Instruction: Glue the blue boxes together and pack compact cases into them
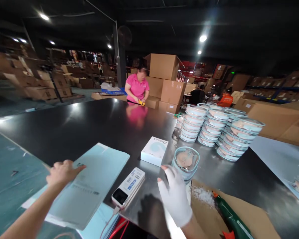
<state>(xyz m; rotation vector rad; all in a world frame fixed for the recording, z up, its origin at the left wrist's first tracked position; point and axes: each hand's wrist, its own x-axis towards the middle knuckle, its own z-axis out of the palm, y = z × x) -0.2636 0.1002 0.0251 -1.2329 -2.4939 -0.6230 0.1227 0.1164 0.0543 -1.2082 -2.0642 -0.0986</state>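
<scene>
My left hand [63,172], bare, is at the left edge of a stack of flat pale blue printed sheets [97,179], fingers curled at the edge and thumb over the top. My right hand [174,194] wears a white glove with bare fingertips. Its thumb and forefinger are apart, with nothing between them. Just beyond those fingertips stands a white printed box [154,151]. Close by is a short stack of round clear containers [186,161] with pale blue rims; the top one shows something beige inside. A white power bank [129,187] with a cable lies between my hands.
Tall stacks of similar containers [239,139] stand at the right on the dark metal table [94,122]. A green glue gun [233,215] lies on cardboard beside white strands [203,196]. Across the table a person in pink [137,88] holds a yellow object. Cardboard boxes [173,91] are piled behind.
</scene>
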